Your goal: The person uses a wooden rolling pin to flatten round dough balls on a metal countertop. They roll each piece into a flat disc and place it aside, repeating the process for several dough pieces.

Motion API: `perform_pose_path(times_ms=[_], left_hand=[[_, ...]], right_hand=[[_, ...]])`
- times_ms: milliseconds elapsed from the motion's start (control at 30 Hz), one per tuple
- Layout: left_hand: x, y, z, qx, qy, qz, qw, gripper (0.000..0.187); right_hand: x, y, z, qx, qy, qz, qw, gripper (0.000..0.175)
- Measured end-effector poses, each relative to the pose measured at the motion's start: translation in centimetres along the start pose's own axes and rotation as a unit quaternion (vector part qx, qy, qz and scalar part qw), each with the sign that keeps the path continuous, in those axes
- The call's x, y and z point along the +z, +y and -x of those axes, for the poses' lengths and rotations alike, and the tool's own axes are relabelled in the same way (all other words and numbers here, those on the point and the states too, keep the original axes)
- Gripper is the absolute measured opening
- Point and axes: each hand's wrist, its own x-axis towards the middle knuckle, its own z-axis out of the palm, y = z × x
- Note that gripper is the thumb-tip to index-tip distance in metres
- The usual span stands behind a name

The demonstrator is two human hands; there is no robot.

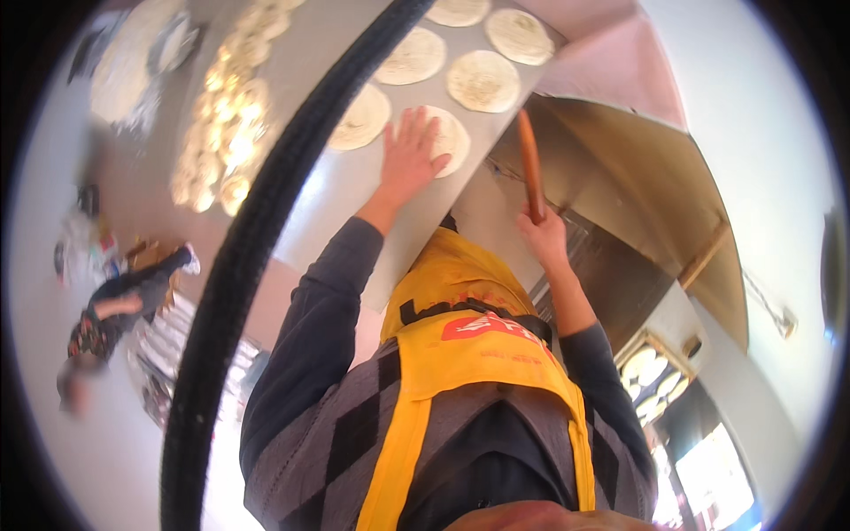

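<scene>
My left hand lies spread, palm down, over the left part of a flat round of dough on the metal worktop. The fingers and thumb are apart, and the palm covers some of the round. My right hand is closed around one end of a reddish-brown wooden stick. Its far end points away from me, beside the worktop's right edge. Another dough round lies just left of my left hand. Farther off are more rounds, among them one with brownish marks.
A black curved band crosses the view close to the camera. Several dough pieces stand in rows at left. Right of the worktop is a dark metal-lined opening. Another person is far left. A rack with pale rounds is lower right.
</scene>
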Motion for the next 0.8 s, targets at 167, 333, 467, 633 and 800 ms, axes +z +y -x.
perform_pose_path(times_ms=[167,333,467,633,800], left_hand=[[-2.7,1.0,1.3,-0.017,0.045,0.034,0.998,0.071],[-4.8,-1.4,11.3,-0.153,0.14,0.096,0.973,0.052],[-8.0,-4.7,20.8,-0.295,0.144,0.118,0.937,0.043],[-12.7,-9.3,27.9,-0.425,0.13,0.121,0.887,0.041],[-15.1,-17.7,27.8,-0.464,0.029,0.116,0.878,0.048]], right_hand=[[-2.4,1.9,2.8,-0.005,0.022,-0.065,0.998,0.033],[-2.7,3.6,4.6,-0.009,-0.007,-0.097,0.995,0.036],[-1.0,5.9,5.6,-0.06,-0.048,-0.086,0.993,0.028],[1.2,7.9,7.2,-0.066,-0.097,-0.05,0.992,0.036],[2.0,7.3,10.7,-0.07,-0.082,-0.098,0.989,0.031]])
